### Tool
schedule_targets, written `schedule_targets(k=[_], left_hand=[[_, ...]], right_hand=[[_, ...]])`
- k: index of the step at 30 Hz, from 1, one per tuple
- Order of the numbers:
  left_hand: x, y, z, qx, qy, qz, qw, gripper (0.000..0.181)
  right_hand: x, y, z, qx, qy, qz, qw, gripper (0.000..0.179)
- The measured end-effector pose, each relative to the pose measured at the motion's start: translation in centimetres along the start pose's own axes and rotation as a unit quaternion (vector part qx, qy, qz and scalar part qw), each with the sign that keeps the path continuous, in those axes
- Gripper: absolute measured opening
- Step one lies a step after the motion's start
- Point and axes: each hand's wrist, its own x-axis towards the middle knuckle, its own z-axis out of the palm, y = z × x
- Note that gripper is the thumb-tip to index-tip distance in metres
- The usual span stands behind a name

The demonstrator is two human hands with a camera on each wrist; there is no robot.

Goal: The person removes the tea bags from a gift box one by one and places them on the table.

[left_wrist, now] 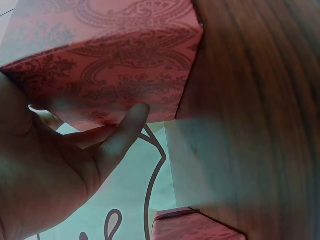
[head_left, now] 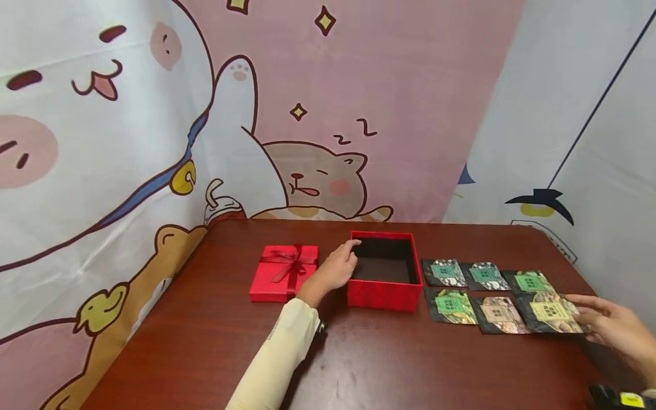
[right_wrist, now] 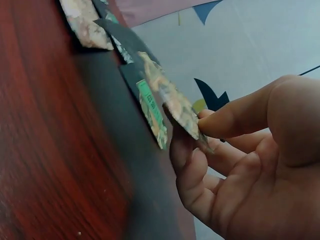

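Note:
My left hand is at the left side of an open red gift box, with one finger reaching over the rim. In the left wrist view the thumb lies against the box's patterned outer wall; some fingers are hidden. At the far right, my right hand pinches the edge of a dark sachet with a yellow label. In the right wrist view this sachet is tilted up, close over a green-labelled sachet. The box's dark inside holds nothing visible.
A red box lid with a ribbon bow lies left of the box. Right of the box are two rows of flat sachets, among them a teal-labelled one and a pink-labelled one. A cartoon-printed cloth hangs behind the brown table.

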Motion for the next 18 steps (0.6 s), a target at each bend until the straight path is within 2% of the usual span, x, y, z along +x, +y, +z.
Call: schedule_targets(k=[4, 10, 13, 18], left_hand=[[0.0, 0.0, 0.2, 0.000, -0.005, 0.002, 1.0000, 0.048], [-0.1, 0.0, 0.4, 0.000, -0.004, -0.007, 1.0000, 0.047], [-0.1, 0.0, 0.4, -0.001, -0.005, -0.009, 1.0000, 0.047], [0.0, -0.1, 0.4, -0.001, -0.008, -0.007, 0.9999, 0.048]], right_hand=[[0.2, 1.2, 0.3, 0.005, -0.013, 0.025, 0.9996, 0.061], [-0.6, 0.4, 0.2, -0.011, -0.021, 0.017, 0.9996, 0.054], [-0.6, 0.6, 0.4, -0.015, -0.023, 0.034, 0.9990, 0.054], [0.3, 2.3, 1.2, -0.020, 0.011, 0.065, 0.9976, 0.056]])
